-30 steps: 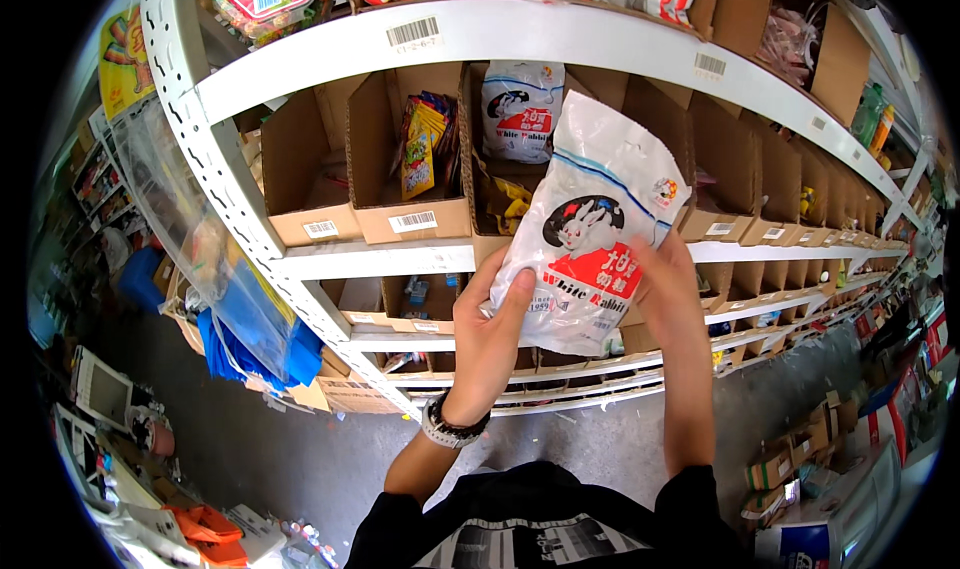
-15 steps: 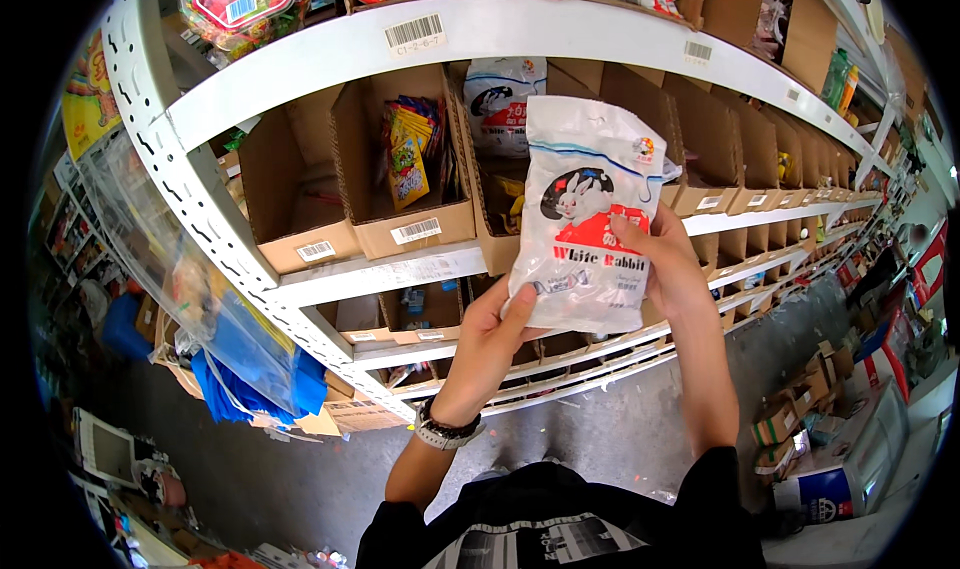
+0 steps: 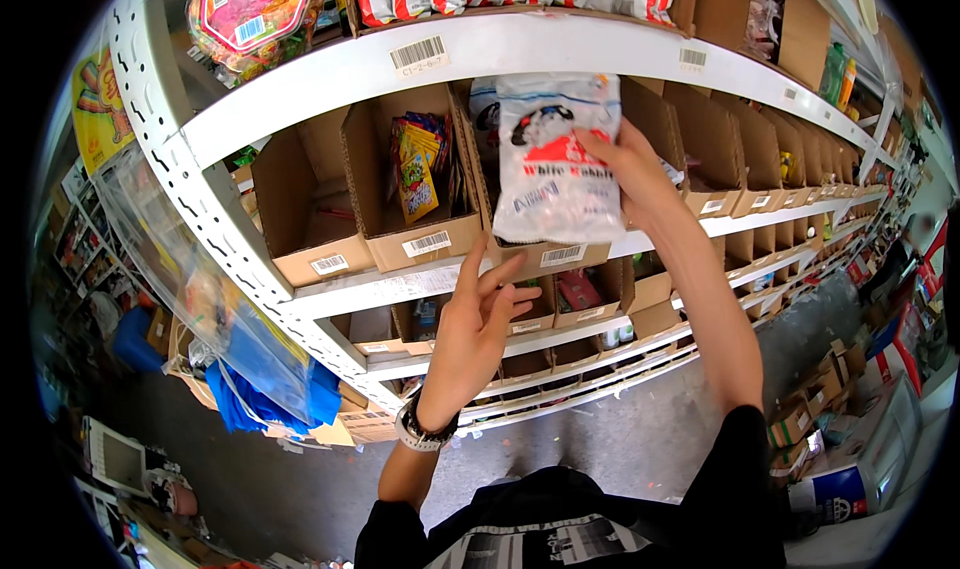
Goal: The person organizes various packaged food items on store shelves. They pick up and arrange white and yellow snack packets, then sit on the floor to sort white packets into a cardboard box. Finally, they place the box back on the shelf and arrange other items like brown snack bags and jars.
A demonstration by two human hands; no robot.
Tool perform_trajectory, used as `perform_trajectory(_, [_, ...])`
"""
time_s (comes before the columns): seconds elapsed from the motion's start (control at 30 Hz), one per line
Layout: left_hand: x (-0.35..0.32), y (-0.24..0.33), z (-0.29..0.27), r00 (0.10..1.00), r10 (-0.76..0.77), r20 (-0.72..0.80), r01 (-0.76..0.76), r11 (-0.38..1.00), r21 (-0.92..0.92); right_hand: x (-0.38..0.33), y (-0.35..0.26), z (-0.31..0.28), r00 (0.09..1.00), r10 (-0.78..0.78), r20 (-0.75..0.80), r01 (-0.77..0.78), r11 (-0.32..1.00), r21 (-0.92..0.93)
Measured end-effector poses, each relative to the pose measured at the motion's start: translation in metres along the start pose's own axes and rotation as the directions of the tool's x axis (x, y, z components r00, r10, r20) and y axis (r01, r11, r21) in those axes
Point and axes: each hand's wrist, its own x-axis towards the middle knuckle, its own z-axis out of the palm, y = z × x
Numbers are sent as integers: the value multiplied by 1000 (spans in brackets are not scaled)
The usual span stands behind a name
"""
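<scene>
A white candy bag point(image 3: 560, 194) with a red patch and a rabbit picture is gripped at its right edge by my right hand point(image 3: 628, 159), thumb across its front. The bag hangs upright before an open cardboard bin point(image 3: 590, 253) on the shelf, hiding most of the bin's inside. Behind its upper left edge shows part of a similar bag point(image 3: 484, 104) standing in that bin. My left hand point(image 3: 474, 334) is empty, fingers apart, just below the shelf edge and apart from the bag. A light watch and a dark bracelet circle the left wrist.
Left of that bin, a cardboard bin point(image 3: 425, 244) holds colourful candy packets point(image 3: 418, 174). A white perforated shelf post point(image 3: 190, 194) stands further left. The upper shelf beam point(image 3: 560, 41) crosses above my hands. More bins line the shelves rightward, and cartons point(image 3: 800, 414) lie on the floor at right.
My left hand has let go of the candy bag and dropped lower with its fingers spread. My right hand has carried the bag up and away from me, toward the bin.
</scene>
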Motion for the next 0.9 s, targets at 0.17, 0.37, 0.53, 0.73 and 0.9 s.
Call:
perform_trajectory(0.17, [-12,3,9,998,43,44,-48,990,132,59,-2,16,996,89,-8,-87,956,-282])
perform_trajectory(0.37, [-3,3,26,969,242,58,-237,824,514,123,11,2,952,-299,-69,187,744,-641])
perform_trajectory(0.53, [14,-12,27,950,311,40,-235,620,749,138,38,25,928,-372,38,203,415,-887])
perform_trajectory(0.73, [23,-18,34,942,336,25,-232,593,771,195,80,12,886,-457,-84,311,717,-624])
perform_trajectory(0.9, [23,-24,34,944,330,28,-228,588,776,184,86,21,883,-468,-35,170,389,-905])
